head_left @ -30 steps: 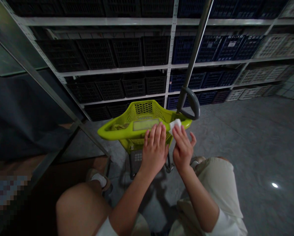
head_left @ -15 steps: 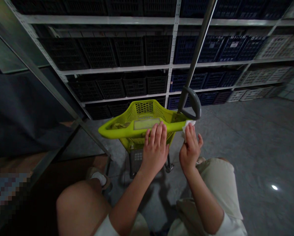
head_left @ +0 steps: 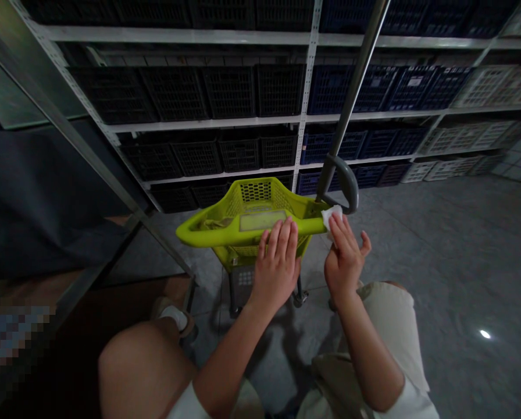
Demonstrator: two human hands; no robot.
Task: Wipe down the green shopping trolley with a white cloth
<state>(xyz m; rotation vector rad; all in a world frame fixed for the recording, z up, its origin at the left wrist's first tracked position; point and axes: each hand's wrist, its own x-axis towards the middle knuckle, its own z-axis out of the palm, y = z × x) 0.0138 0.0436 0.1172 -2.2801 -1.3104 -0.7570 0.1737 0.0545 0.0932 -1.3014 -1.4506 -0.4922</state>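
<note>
Lime-green plastic cart basket (head_left: 202, 234), long rim lying crosswise: left hand (head_left: 278, 267) open, flat on its front edge; right hand (head_left: 345, 259), nearer its right end, pinching a white tissue (head_left: 332, 220) there, just below the grey looped handle (head_left: 346, 180).

1. Lime-green plastic shopping basket (head_left: 252, 198): mesh walls, wide flat rim (head_left: 308, 225), carried upright on a wheeled frame.
2. Pale rectangular panel (head_left: 263, 220) is set into the near side of the rim.
3. Grey curved handle (head_left: 346, 181) on a metal pole (head_left: 354, 110) is mounted at the basket's right end.
4. White wipe (head_left: 332, 220) is pinched in the right hand (head_left: 345, 259), against the rim, just beside the handle.
5. Left hand (head_left: 278, 262) is laid palm-down on the rim, fingertips touching the panel's right end.
</note>
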